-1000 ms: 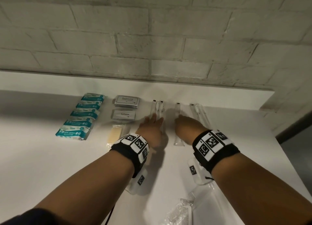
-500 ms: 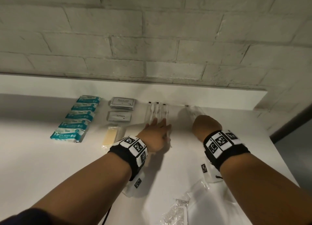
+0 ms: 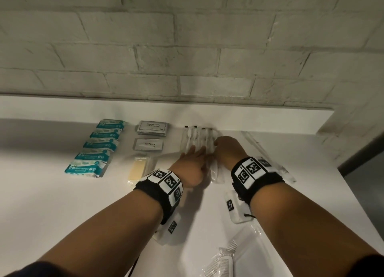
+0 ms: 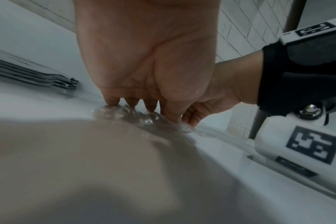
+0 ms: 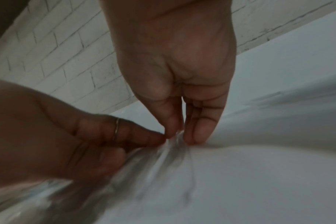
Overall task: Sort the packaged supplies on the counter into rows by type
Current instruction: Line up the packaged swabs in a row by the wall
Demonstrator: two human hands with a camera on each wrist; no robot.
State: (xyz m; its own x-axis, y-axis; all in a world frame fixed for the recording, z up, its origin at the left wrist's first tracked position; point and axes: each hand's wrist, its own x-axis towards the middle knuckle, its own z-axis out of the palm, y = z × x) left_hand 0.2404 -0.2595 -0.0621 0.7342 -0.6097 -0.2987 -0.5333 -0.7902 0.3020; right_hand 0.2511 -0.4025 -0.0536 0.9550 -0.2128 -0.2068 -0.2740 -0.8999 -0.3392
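Left hand [image 3: 194, 164] is pressing flat on the wrapped toothbrushes [image 3: 197, 140]; right hand [image 3: 227, 150] is pinching the rightmost wrapper, their long axes pointing wallward.

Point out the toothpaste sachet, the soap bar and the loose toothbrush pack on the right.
toothpaste sachet [image 3: 148, 144], head view, middle of its label.
soap bar [image 3: 137, 169], head view, middle of the yellow bar.
loose toothbrush pack [image 3: 262, 150], head view, its clear wrapper midway along.

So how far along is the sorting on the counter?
Looks done: the teal wipe packs form one row; the shampoo sachets, toothpaste sachet and soap form a second. In hand: left hand and right hand are aligning the wrapped toothbrushes. Left: another toothbrush and the packaged combs.
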